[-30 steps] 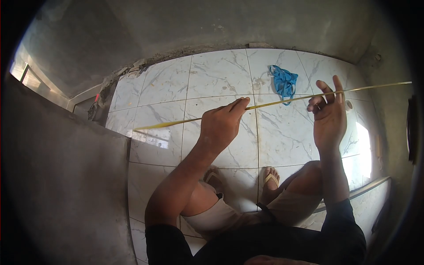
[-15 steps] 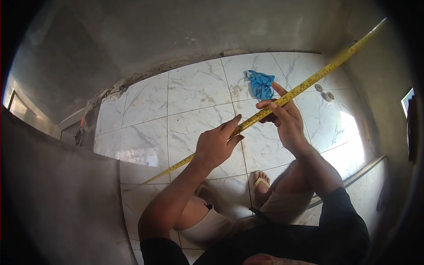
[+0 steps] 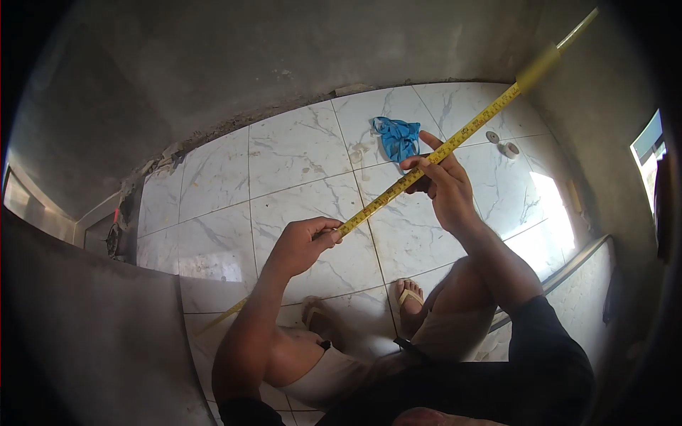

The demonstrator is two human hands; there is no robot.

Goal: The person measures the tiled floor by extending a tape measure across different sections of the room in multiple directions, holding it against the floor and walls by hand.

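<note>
A yellow tape measure blade (image 3: pixel 383 199) runs slantwise across the head view, from the lower left up to the upper right. My left hand (image 3: pixel 305 245) pinches it between thumb and fingers, left of the middle. Farther up the blade, my right hand (image 3: pixel 449 188) grips it between the thumb and bent fingers, with the index finger stretched out. The far end at the upper right is blurred, and I see no tape case. Behind my left forearm the blade is hidden, then shows again at the lower left.
A crumpled blue cloth (image 3: pixel 398 138) lies on the white marbled tile floor (image 3: pixel 298 192) beyond my right hand. Near the right wall sit a roll of tape (image 3: pixel 510 150) and a small grey disc (image 3: pixel 491 137). Bare grey walls (image 3: pixel 284 57) enclose the floor. My sandalled feet are below.
My left hand has slid down the blade to the left, widening the gap between the hands. My right hand keeps its grip. The camera view has shifted slightly.
</note>
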